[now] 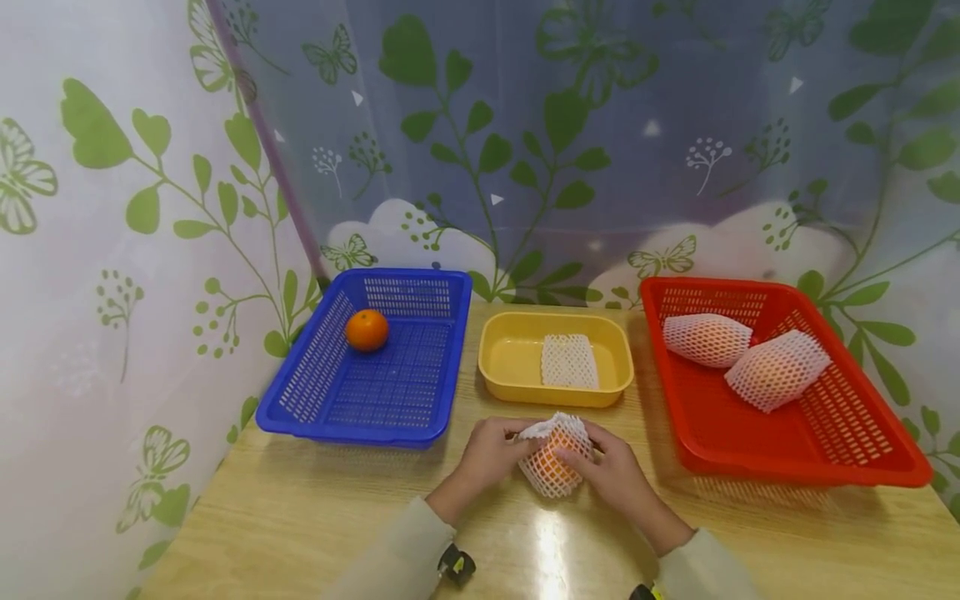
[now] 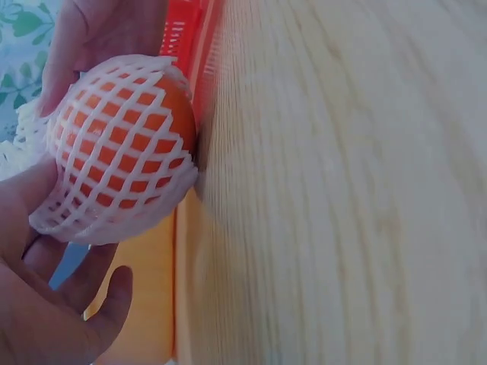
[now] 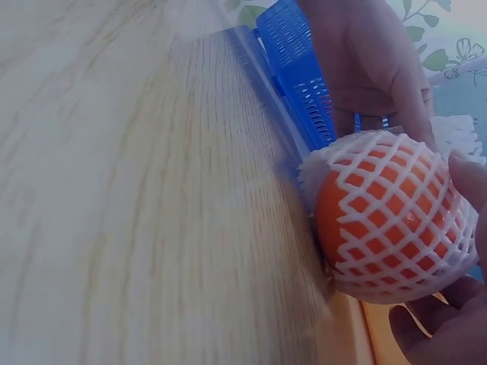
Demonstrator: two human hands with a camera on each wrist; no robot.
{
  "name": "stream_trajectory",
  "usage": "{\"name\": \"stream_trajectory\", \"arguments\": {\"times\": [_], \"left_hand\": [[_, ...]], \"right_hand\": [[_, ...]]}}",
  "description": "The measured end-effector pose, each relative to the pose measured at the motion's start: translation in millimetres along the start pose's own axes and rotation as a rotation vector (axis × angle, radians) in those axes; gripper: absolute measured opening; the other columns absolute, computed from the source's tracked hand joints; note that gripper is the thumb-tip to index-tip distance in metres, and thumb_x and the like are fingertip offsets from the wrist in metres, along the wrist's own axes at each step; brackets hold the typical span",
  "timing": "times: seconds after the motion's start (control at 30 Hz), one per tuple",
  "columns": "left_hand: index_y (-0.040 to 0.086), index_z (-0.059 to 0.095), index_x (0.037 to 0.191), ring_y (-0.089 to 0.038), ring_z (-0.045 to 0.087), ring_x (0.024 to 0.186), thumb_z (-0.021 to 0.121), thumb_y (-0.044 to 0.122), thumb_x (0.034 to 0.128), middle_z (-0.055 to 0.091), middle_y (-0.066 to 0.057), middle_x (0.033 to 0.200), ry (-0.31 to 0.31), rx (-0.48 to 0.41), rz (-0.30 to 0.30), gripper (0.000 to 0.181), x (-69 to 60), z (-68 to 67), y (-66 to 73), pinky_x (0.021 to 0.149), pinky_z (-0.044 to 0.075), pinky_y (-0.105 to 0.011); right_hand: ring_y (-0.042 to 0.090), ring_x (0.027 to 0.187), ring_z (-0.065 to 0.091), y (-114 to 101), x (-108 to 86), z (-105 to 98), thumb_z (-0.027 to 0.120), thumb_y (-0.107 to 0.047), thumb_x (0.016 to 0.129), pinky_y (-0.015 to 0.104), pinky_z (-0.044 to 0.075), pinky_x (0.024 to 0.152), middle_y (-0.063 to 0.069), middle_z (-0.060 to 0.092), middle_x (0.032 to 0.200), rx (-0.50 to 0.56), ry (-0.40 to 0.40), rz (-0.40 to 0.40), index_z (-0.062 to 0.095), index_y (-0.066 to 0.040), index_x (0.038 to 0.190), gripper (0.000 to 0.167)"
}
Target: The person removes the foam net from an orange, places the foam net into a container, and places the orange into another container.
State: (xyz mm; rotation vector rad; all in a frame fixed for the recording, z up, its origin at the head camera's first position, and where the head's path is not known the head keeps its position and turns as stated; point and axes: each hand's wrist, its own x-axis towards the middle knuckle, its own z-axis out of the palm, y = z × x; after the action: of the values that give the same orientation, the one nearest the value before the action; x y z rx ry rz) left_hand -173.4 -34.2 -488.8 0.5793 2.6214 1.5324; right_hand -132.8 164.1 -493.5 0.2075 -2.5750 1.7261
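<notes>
An orange sits inside a white foam net sleeve just above or on the table, with part of its skin bare at the lower end. From the left, my left hand pinches the sleeve with thumb and fingers. My right hand holds the netted orange from the other side, its thumb across the front. In the left wrist view the netting is stretched round the fruit, and loose net bunches at its far end. Some fingertips of both hands are hidden behind the fruit.
Behind the hands stands a yellow tray with a flat foam net in it. A blue basket at left holds one orange. The red basket at right holds two netted fruits. A patterned curtain hangs behind.
</notes>
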Motion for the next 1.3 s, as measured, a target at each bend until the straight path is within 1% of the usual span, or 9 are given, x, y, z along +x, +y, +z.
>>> {"name": "stream_trajectory", "arguments": {"times": [0.1, 0.17, 0.27, 0.4, 0.6, 0.77, 0.97, 1.07, 1.3], "left_hand": [[0.011, 0.076, 0.106, -0.017, 0.067, 0.102, 0.076, 0.016, 0.0844, 0.073, -0.001, 0.104, 0.035, 0.005, 0.001, 0.023, 0.0, 2.4, 0.1, 0.088, 0.054, -0.035], [0.008, 0.076, 0.106, -0.018, 0.068, 0.1, 0.076, 0.017, 0.0849, 0.073, -0.002, 0.103, 0.041, -0.006, -0.002, 0.022, 0.2, 2.9, 0.0, 0.087, 0.054, -0.033], [0.007, 0.075, 0.107, -0.017, 0.067, 0.099, 0.074, 0.022, 0.0872, 0.073, -0.002, 0.104, 0.011, -0.054, -0.016, 0.025, 0.7, 1.5, 0.0, 0.086, 0.054, -0.03], [0.006, 0.07, 0.117, -0.018, 0.065, 0.103, 0.072, 0.026, 0.0889, 0.071, -0.004, 0.111, -0.052, -0.122, -0.031, 0.034, 0.1, -2.4, -0.8, 0.084, 0.054, -0.026], [0.005, 0.062, 0.128, -0.023, 0.064, 0.107, 0.073, 0.027, 0.0883, 0.067, -0.01, 0.12, -0.111, -0.15, -0.057, 0.046, -1.4, -5.3, 0.7, 0.084, 0.055, -0.025], [0.005, 0.061, 0.129, -0.023, 0.066, 0.103, 0.074, 0.026, 0.0878, 0.067, -0.01, 0.118, -0.144, -0.161, -0.09, 0.047, -2.5, -4.1, 1.7, 0.079, 0.055, -0.023], [0.005, 0.059, 0.132, -0.022, 0.065, 0.104, 0.072, 0.029, 0.0888, 0.067, -0.008, 0.119, -0.172, -0.128, -0.106, 0.051, -0.4, -3.0, 2.2, 0.083, 0.055, -0.025], [0.006, 0.059, 0.131, -0.021, 0.065, 0.104, 0.071, 0.03, 0.0897, 0.067, -0.007, 0.118, -0.176, -0.109, -0.091, 0.05, 0.6, -3.3, 1.9, 0.084, 0.054, -0.025], [0.006, 0.066, 0.122, -0.02, 0.066, 0.102, 0.07, 0.026, 0.0909, 0.069, -0.007, 0.115, -0.159, -0.123, -0.045, 0.037, -1.0, -3.7, 0.1, 0.083, 0.054, -0.023]], "right_hand": [[0.026, 0.12, 0.056, 1.2, 0.6, 0.9, 0.073, -0.026, 0.088, 0.049, 0.042, 0.104, 0.011, 0.064, 0.125, 0.009, 0.003, 0.026, 0.062, -0.005, 0.128, 0.047], [0.024, 0.118, 0.057, 2.0, 1.3, 0.9, 0.072, -0.026, 0.088, 0.048, 0.044, 0.102, 0.01, 0.065, 0.123, 0.023, 0.006, 0.026, 0.063, -0.005, 0.126, 0.044], [0.02, 0.113, 0.059, 3.4, 2.7, 0.6, 0.073, -0.025, 0.088, 0.042, 0.047, 0.099, 0.006, 0.067, 0.119, 0.03, 0.02, 0.005, 0.065, -0.007, 0.123, 0.041], [0.017, 0.108, 0.061, 4.8, 3.9, 1.0, 0.073, -0.026, 0.088, 0.031, 0.051, 0.092, 0.005, 0.068, 0.117, 0.023, 0.034, -0.011, 0.067, -0.007, 0.121, 0.039], [0.013, 0.108, 0.061, 3.4, 5.5, 1.9, 0.074, -0.024, 0.087, 0.019, 0.05, 0.086, 0.007, 0.068, 0.119, 0.049, 0.064, -0.007, 0.069, -0.006, 0.119, 0.036], [0.007, 0.104, 0.063, 0.8, 6.4, 3.6, 0.073, -0.02, 0.088, 0.017, 0.051, 0.084, 0.01, 0.069, 0.116, 0.07, 0.103, -0.028, 0.072, -0.004, 0.113, 0.03], [0.002, 0.091, 0.065, -2.0, 7.0, 4.1, 0.074, -0.019, 0.087, 0.017, 0.052, 0.078, 0.013, 0.072, 0.107, 0.087, 0.176, 0.054, 0.073, -0.002, 0.111, 0.03], [0.003, 0.088, 0.064, -3.5, 7.8, 3.7, 0.074, -0.018, 0.087, 0.017, 0.053, 0.077, 0.013, 0.072, 0.105, 0.092, 0.191, 0.07, 0.073, -0.001, 0.11, 0.029], [0.006, 0.086, 0.063, -2.4, 7.4, 3.2, 0.074, -0.016, 0.087, 0.019, 0.053, 0.075, 0.012, 0.072, 0.1, 0.093, 0.152, -0.004, 0.073, 0.001, 0.106, 0.026]]}}
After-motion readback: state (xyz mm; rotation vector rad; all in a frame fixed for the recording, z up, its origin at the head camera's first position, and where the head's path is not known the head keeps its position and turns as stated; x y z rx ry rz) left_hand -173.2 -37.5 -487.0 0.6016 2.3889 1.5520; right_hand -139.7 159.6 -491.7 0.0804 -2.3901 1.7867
